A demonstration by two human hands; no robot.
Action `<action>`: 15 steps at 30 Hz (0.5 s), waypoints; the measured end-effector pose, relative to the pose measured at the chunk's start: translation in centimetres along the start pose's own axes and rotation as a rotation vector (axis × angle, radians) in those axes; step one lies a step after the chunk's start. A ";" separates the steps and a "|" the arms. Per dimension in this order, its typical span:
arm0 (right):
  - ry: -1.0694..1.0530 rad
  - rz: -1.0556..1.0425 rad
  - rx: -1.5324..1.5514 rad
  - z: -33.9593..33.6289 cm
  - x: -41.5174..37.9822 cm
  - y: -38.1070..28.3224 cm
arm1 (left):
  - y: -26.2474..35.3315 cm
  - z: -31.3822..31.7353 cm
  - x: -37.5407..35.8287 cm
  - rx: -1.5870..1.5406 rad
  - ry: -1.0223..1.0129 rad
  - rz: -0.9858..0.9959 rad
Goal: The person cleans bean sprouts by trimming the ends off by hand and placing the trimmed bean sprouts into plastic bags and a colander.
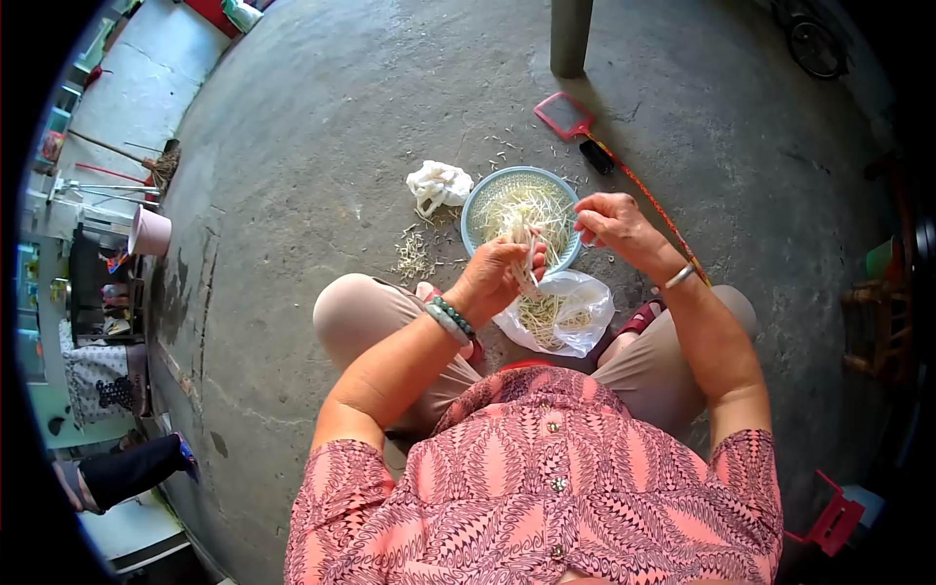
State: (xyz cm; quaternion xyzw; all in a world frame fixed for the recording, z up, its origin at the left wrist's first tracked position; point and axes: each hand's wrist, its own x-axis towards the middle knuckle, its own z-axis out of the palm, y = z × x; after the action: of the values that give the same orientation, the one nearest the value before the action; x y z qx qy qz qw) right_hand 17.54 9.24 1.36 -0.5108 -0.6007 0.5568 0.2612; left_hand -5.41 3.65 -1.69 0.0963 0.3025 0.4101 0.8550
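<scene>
My left hand (499, 275) is closed round a small bunch of pale bean sprouts (525, 255), over the near edge of a light blue plastic basket (467, 210). More bean sprouts (541, 207) fill that basket. Just right of its rim is my right hand (616, 230), thumb and fingertips pinched together; anything between them is too small to make out. Below the hands, between my feet, a clear plastic bag (592, 304) lies open with yellowish sprouts or trimmings (548, 322) inside. A crumpled white plastic bag (439, 184) rests left of the basket.
Loose trimmings (414, 253) lie scattered on the concrete floor (322, 166). Beyond the basket are a red fly swatter (564, 115), a black object (596, 156) and a post (570, 39). At left stand a pink bucket (150, 232) and a person's leg (132, 472).
</scene>
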 end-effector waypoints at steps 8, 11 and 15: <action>0.083 0.049 -0.443 -0.5 4.3 6.1 | 5.2 1.8 -2.6 0.032 0.002 0.184; 0.216 0.171 -0.475 -1.0 6.5 12.1 | 7.4 2.1 -2.0 0.010 0.079 0.202; 0.336 0.589 0.039 2.1 8.2 18.6 | 8.7 2.1 -0.6 -0.025 0.054 0.244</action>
State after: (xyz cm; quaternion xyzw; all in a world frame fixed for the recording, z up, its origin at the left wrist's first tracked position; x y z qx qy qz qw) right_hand 18.85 13.17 -18.65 -0.7420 -0.3652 0.5276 0.1942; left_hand -10.03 8.93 3.83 0.1105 0.3061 0.5174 0.7914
